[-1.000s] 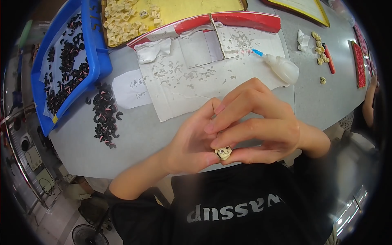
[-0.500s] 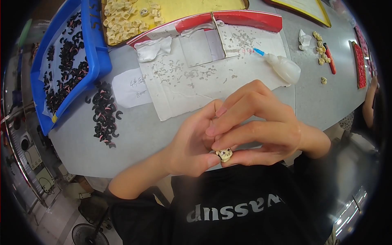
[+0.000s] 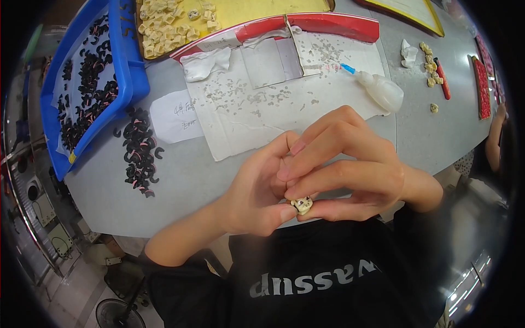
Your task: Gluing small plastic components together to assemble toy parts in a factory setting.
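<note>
A small cream-coloured cat-head figurine (image 3: 303, 205) with a dark painted face is pinched between my two hands near the table's front edge. My right hand (image 3: 355, 175) grips it between thumb and fingers, the other fingers arched over it. My left hand (image 3: 254, 194) is closed too, its thumb tip pressed against the figurine's left side. The left fingers curl behind and meet the right fingertips, partly hidden by them. Beyond the hands lies a flattened white cardboard sheet (image 3: 240, 134) with a red edge, scattered with small translucent pieces.
Left on the table is a pile of black curved pieces (image 3: 141, 156); more fill a blue tray (image 3: 131, 82). A yellow tray (image 3: 246, 12) holds cream pieces. Right are a squeeze bottle (image 3: 383, 92) with blue tip, a red-handled tool (image 3: 443, 82) and several cream figurines (image 3: 429, 60).
The figurine has tilted slightly and shifted a little up and to the right between the fingertips. Both hands keep nearly the same place and grip.
</note>
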The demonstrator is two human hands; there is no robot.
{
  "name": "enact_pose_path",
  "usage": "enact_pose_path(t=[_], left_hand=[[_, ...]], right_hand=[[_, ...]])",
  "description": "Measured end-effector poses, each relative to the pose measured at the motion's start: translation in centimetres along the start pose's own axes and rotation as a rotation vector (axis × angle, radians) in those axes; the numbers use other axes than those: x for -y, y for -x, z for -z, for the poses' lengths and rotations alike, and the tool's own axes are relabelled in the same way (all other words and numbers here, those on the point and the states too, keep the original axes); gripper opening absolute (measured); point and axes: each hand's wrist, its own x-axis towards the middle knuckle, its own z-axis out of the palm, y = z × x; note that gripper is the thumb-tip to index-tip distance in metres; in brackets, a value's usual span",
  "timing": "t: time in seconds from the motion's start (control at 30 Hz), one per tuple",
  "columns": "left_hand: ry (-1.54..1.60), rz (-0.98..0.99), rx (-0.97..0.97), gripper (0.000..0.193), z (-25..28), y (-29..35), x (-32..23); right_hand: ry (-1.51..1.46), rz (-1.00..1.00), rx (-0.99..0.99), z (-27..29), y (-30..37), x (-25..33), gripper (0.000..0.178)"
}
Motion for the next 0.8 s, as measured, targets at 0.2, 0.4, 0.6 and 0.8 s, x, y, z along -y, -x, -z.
enact_pose_path(t=[0.2, 0.4, 0.6, 0.8], left_hand=[[-0.014, 0.011, -0.019, 0.048, -0.1, 0.0, -0.1], [-0.032, -0.035, 0.023, 0.049, 0.4, -0.1, 0.2], [-0.058, 0.001, -0.001, 0.051, 0.2, -0.1, 0.0], [-0.033, -0.006, -0.019, 0.050, 0.0, -0.2, 0.0]], right_hand=[[0.004, 0.005, 0.014, 0.1, 0.0, -0.1, 0.022], [0.003, 0.008, 0.020, 0.2, 0.0, 0.0, 0.021], [0.007, 0.006, 0.003, 0.0, 0.1, -0.1, 0.021], [0.010, -0.006, -0.003, 0.1, 0.0, 0.0, 0.021]])
